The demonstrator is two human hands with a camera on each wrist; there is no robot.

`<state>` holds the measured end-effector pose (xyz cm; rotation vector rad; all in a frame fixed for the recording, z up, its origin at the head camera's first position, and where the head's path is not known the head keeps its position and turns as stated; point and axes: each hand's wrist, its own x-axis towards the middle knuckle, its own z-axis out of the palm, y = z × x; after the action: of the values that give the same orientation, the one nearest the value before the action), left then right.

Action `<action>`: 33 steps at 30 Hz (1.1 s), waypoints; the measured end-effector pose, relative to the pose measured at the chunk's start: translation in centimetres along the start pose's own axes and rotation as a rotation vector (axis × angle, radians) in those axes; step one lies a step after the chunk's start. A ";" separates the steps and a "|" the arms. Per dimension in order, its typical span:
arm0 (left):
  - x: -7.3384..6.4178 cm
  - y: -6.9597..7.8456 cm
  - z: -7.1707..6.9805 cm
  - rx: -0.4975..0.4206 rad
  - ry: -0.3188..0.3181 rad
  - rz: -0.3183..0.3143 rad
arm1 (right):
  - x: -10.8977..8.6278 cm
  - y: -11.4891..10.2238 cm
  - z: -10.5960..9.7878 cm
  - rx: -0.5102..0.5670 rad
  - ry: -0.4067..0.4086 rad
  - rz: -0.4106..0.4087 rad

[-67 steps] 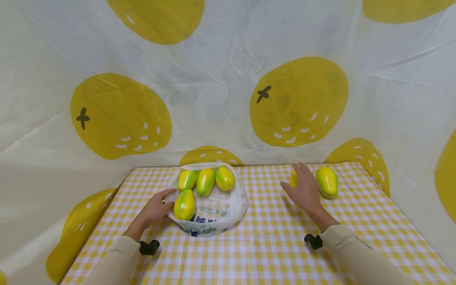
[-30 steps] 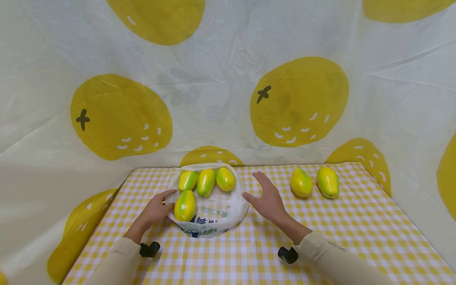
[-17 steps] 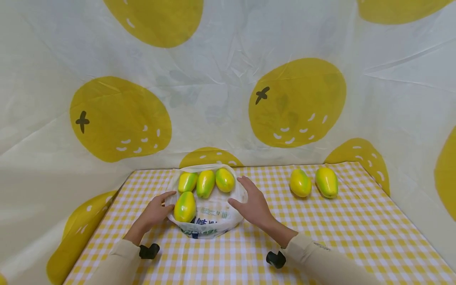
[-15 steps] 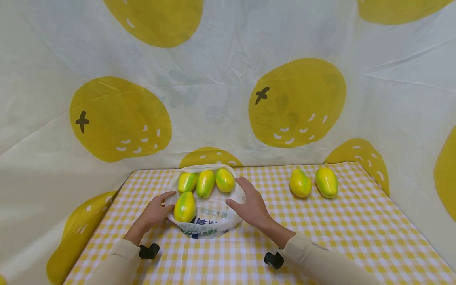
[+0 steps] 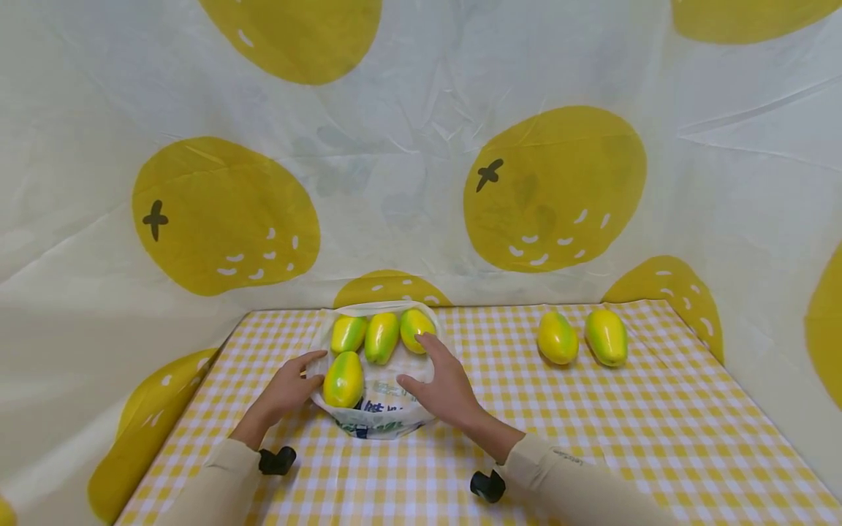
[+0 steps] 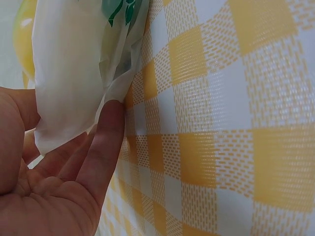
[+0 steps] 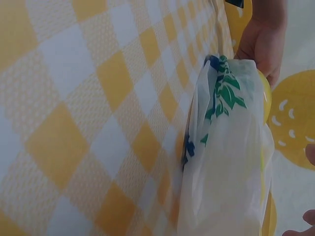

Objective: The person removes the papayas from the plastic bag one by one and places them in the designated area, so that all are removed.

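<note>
A white plastic bag (image 5: 384, 418) with printed text lies spread wide on the table and holds several glossy yellow-green, papaya-like fruits. My left hand (image 5: 287, 387) grips the bag's left rim beside the front fruit (image 5: 343, 380); in the left wrist view the film of the bag (image 6: 69, 73) passes between thumb and fingers. Over the bag's right side, my right hand (image 5: 444, 383) is spread open, thumb toward the middle. Its index fingertip overlaps the back right fruit (image 5: 414, 326). In the right wrist view only its fingertips (image 7: 309, 216) show, above the bag's side.
Two more such fruits, one (image 5: 558, 338) left of the other (image 5: 607, 337), lie at the back right of the table. A yellow-and-white checked cloth (image 5: 592, 424) covers the table. Behind it hangs a pale curtain (image 5: 395, 190) with large yellow fruit prints.
My right hand has left one of the two fruits at the right and moved left, over the bag. My left hand and the fruits stay in place.
</note>
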<state>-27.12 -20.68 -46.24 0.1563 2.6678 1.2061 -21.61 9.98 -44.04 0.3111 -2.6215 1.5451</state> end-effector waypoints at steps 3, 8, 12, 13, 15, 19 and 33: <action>0.0 0.0 -0.1 -0.004 -0.003 0.000 | 0.0 -0.3 0.8 0.008 -0.010 -0.001; 0.1 0.0 -0.1 -0.005 -0.006 -0.006 | 0.1 -0.7 2.2 0.027 -0.041 0.005; 0.1 0.1 -0.2 0.007 -0.009 -0.006 | 0.2 -0.9 3.0 0.039 -0.064 0.024; 0.1 0.0 -0.2 0.007 -0.011 -0.004 | 0.2 -1.0 3.2 0.042 -0.069 0.028; 0.0 0.0 -0.2 0.007 -0.010 0.001 | 0.2 -1.2 3.5 0.056 -0.078 0.032; -0.1 0.0 -0.2 -0.001 -0.011 0.009 | 0.4 -1.3 3.9 0.100 -0.096 0.034; 0.2 0.0 -0.2 0.002 -0.011 0.006 | 1.1 -1.9 6.7 0.169 -0.098 0.076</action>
<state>-27.35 -20.79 -46.17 0.1702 2.6614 1.2006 -22.10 3.12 -45.45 0.3098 -2.6071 1.8269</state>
